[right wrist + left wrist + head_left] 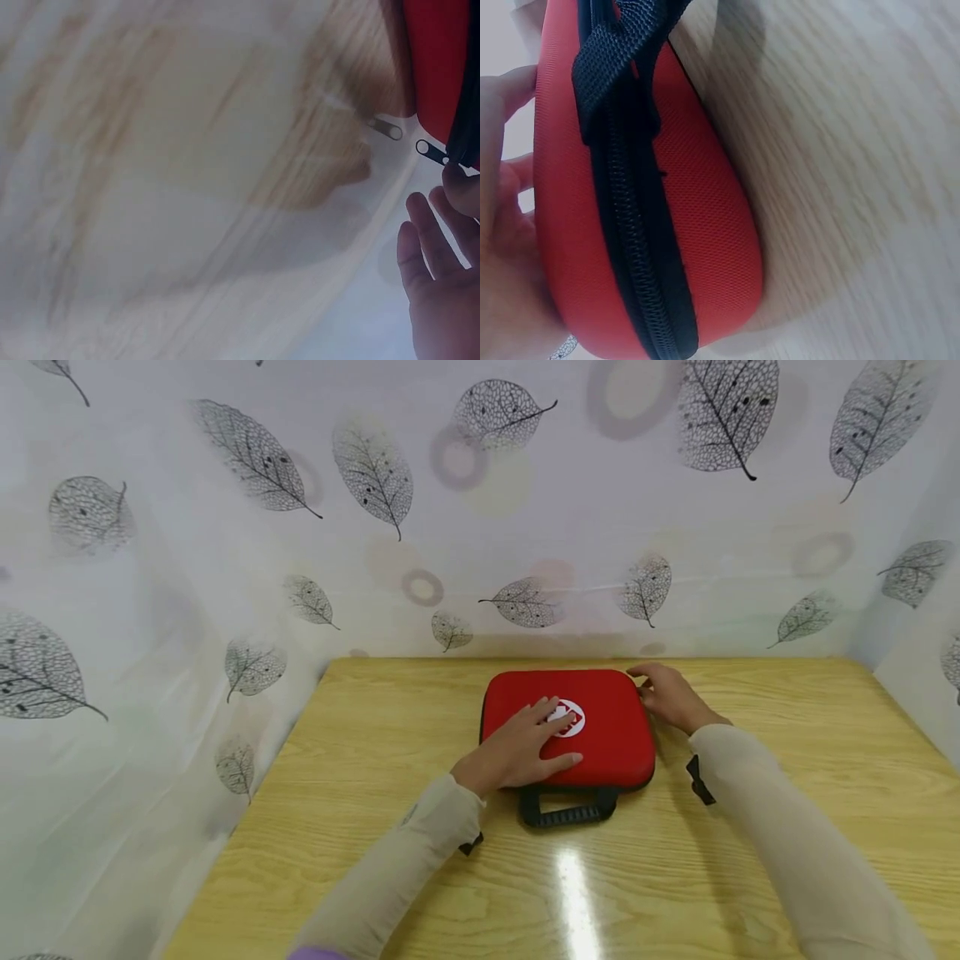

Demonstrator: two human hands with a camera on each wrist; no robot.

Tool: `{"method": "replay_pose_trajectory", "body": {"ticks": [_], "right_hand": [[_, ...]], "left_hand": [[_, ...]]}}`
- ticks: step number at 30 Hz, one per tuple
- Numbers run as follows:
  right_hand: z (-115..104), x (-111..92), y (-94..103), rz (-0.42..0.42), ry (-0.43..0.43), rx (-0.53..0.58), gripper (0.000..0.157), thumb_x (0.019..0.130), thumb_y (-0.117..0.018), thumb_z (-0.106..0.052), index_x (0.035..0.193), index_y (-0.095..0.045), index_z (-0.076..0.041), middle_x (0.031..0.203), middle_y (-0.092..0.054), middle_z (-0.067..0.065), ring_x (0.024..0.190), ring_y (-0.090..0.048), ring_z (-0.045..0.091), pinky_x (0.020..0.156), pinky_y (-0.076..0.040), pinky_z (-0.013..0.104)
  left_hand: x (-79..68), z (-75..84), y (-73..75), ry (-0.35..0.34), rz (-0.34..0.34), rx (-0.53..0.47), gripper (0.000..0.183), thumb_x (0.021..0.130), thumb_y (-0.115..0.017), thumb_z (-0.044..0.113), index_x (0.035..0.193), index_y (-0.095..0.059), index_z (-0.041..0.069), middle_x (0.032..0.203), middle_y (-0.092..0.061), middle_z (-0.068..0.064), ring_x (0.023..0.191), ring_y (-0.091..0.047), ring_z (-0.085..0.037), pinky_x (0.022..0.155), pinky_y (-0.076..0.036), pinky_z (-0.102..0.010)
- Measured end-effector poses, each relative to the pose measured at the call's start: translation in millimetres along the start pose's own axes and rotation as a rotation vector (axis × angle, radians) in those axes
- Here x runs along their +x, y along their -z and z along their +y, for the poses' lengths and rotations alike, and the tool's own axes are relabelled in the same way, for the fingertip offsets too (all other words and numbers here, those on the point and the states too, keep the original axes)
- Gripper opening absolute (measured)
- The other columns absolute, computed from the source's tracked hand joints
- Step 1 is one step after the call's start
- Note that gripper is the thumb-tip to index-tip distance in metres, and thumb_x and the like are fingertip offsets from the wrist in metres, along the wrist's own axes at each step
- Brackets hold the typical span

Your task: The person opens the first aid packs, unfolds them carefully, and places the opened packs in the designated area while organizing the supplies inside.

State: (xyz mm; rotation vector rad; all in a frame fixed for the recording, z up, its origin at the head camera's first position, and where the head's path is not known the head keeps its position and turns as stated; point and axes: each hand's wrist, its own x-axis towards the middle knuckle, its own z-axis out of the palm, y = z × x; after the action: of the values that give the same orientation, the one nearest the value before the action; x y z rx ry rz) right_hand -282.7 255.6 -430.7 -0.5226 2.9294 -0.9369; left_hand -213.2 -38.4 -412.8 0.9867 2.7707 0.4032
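Note:
A red zippered hard case (611, 731) lies flat on the table, a white round emblem (573, 717) on its lid. Its black carrying handle (567, 816) points toward me. My left hand (521, 752) rests on the lid with fingers spread, partly covering the emblem. In the left wrist view the black zipper (634, 225) runs closed along the case's side. My right hand (670, 697) is at the far right corner. The right wrist view shows a metal zipper pull (431, 151) sticking out there, a fingertip touching beside its slider; the other fingers are loosely extended.
The light wood table (390, 727) extends around the case, its surface glossy and reflecting the zipper pull and hand. A pale curtain (525, 527) with leaf prints stands behind the table's far edge and at both sides.

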Motion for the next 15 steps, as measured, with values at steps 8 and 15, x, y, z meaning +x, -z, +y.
{"method": "replay_pose_trajectory", "body": {"ticks": [8, 15], "right_hand": [[0, 6, -3.2, -0.046, 0.041, 0.045, 0.036, 0.092, -0.057, 0.008, 0.127, -0.060, 0.014, 0.125, -0.061, 0.034, 0.100, -0.064, 0.046, 0.085, -0.053, 0.056], [1, 8, -6.1, -0.067, 0.085, 0.057, 0.029, 0.086, -0.056, 0.011, 0.112, -0.069, 0.012, 0.108, -0.069, 0.028, 0.095, -0.065, 0.042, 0.085, -0.053, 0.055]], "left_hand": [[-9.0, -2.0, -0.4, -0.006, -0.006, -0.019, 0.075, 0.098, -0.050, 0.063, 0.160, -0.035, 0.023, 0.169, -0.018, -0.003, 0.155, -0.011, -0.020, 0.123, -0.010, -0.032], [-15.7, -2.2, -1.1, 0.003, -0.008, -0.025, 0.075, 0.098, -0.049, 0.064, 0.160, -0.034, 0.025, 0.169, -0.017, -0.001, 0.155, -0.011, -0.020, 0.123, -0.018, -0.038]]}}
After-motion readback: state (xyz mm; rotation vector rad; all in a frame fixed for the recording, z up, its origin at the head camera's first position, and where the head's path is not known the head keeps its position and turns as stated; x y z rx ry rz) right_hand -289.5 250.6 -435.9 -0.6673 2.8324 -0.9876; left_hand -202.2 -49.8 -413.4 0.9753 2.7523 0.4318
